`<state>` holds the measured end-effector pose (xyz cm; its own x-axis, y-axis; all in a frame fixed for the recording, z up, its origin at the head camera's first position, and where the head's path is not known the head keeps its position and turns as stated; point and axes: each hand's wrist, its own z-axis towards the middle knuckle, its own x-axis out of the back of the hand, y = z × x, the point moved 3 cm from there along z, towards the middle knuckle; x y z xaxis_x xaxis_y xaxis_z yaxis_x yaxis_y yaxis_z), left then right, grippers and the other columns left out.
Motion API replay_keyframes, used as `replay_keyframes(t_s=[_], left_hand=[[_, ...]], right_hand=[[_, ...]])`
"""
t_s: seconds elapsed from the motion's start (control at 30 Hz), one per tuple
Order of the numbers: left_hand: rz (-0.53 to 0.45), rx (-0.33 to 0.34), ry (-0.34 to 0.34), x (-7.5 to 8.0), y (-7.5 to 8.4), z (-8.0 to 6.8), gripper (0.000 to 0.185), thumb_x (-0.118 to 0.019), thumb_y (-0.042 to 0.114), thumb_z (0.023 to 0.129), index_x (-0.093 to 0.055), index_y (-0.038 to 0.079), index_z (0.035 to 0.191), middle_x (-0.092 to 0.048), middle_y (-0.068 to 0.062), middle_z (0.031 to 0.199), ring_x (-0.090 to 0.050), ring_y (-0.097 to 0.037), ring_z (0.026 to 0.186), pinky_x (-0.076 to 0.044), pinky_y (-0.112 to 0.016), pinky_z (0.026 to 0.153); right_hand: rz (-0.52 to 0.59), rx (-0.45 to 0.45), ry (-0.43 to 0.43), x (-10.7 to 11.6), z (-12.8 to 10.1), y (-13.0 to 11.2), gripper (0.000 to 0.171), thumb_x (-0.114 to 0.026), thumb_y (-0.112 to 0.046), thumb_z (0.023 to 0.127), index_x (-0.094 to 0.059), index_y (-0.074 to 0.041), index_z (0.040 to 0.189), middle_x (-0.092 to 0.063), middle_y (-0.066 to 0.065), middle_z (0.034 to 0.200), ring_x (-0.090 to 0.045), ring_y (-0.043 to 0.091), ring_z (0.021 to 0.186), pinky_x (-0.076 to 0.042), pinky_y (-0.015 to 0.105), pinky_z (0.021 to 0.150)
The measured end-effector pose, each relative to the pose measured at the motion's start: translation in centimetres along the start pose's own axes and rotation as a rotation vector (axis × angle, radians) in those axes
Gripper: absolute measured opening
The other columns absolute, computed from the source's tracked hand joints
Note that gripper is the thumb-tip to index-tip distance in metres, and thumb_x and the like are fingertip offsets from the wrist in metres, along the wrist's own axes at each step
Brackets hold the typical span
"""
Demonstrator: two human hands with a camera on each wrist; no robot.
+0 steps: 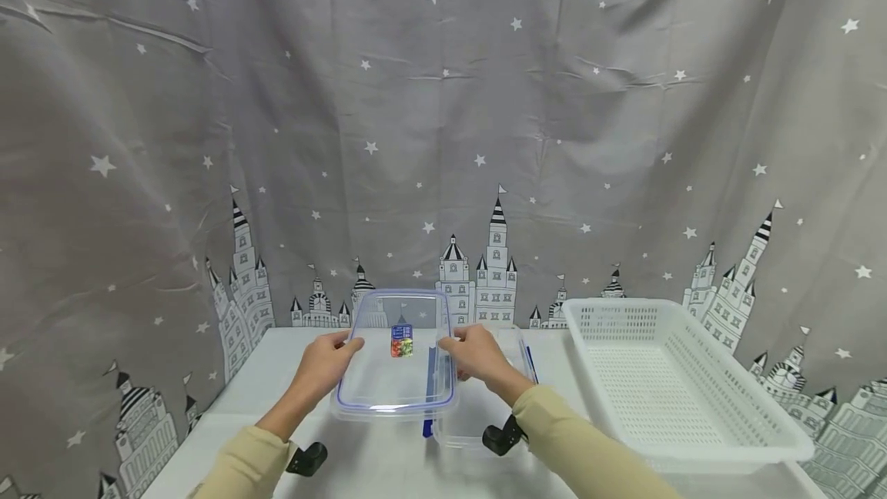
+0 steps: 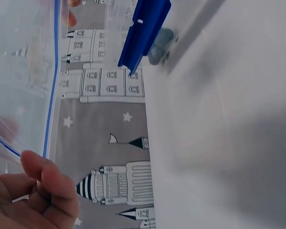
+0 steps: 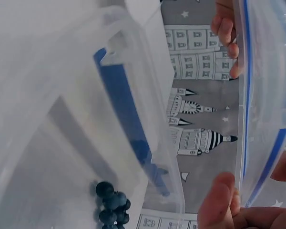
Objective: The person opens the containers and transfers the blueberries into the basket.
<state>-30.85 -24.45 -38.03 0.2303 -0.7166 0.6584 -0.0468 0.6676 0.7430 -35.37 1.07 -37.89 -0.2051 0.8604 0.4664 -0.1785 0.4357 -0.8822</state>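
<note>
My left hand (image 1: 326, 364) and right hand (image 1: 481, 360) grip opposite side edges of a clear plastic lid (image 1: 374, 383). The lid is tilted up above the table, has a blue seal round its rim and bears a colourful sticker (image 1: 402, 340). Below and to the right sits a clear food container (image 1: 471, 426), partly covered by the lid and my right hand. A blue locking clip (image 3: 121, 105) runs along its side. Dark, round grapes (image 3: 114, 207) lie in the container in the right wrist view; they show dimly as grapes (image 2: 160, 46) beside the clip in the left wrist view.
A white perforated plastic basket (image 1: 728, 449) stands on the right side of the white table (image 1: 235, 391). Behind the table hangs a grey curtain (image 1: 416, 137) with stars and castles. Each wrist wears a small black camera (image 1: 307, 459).
</note>
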Motion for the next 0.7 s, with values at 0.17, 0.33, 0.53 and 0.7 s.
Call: replay_keyframes(t_s=[0.17,0.33,0.53,0.7], left_hand=[[-0.044,0.052,-0.034,0.6,-1.2,0.1,0.063,-0.050,0.035,0.102,-0.043,-0.009,0.146,-0.049,-0.032,0.145,-0.051,-0.048,0.130,-0.046,-0.058,0.104],[-0.094,0.090,-0.057,1.2,-1.9,0.1,0.065,-0.050,0.037,0.102,-0.042,-0.009,0.147,-0.047,-0.032,0.146,-0.050,-0.047,0.130,-0.042,-0.060,0.107],[-0.167,0.127,-0.062,1.9,-3.4,0.1,0.065,-0.053,0.036,0.101,-0.044,-0.012,0.143,-0.050,-0.033,0.141,-0.058,-0.039,0.118,-0.048,-0.056,0.101],[-0.235,0.166,-0.074,2.4,-4.8,0.2,0.066,-0.054,0.036,0.102,-0.041,-0.013,0.145,-0.048,-0.033,0.143,-0.062,-0.031,0.108,-0.056,-0.039,0.087]], right_hand=[[0.041,-0.019,-0.038,-1.0,0.1,-0.4,0.060,-0.064,-0.023,0.093,-0.051,0.011,0.140,-0.072,0.022,0.110,-0.066,0.017,0.059,-0.059,0.035,0.057],[0.102,-0.044,-0.047,-2.0,0.4,-0.5,0.063,-0.063,-0.020,0.092,-0.046,0.011,0.144,-0.071,0.024,0.112,-0.069,0.020,0.060,-0.060,0.034,0.057],[0.133,-0.063,-0.084,-3.3,0.8,-0.5,0.060,-0.063,-0.019,0.093,-0.047,0.009,0.144,-0.074,0.017,0.099,-0.073,0.026,0.068,-0.060,0.033,0.058],[0.142,-0.058,-0.111,-4.2,1.1,-0.8,0.057,-0.063,-0.019,0.093,-0.051,0.005,0.143,-0.074,0.018,0.103,-0.072,0.024,0.072,-0.061,0.034,0.061]])
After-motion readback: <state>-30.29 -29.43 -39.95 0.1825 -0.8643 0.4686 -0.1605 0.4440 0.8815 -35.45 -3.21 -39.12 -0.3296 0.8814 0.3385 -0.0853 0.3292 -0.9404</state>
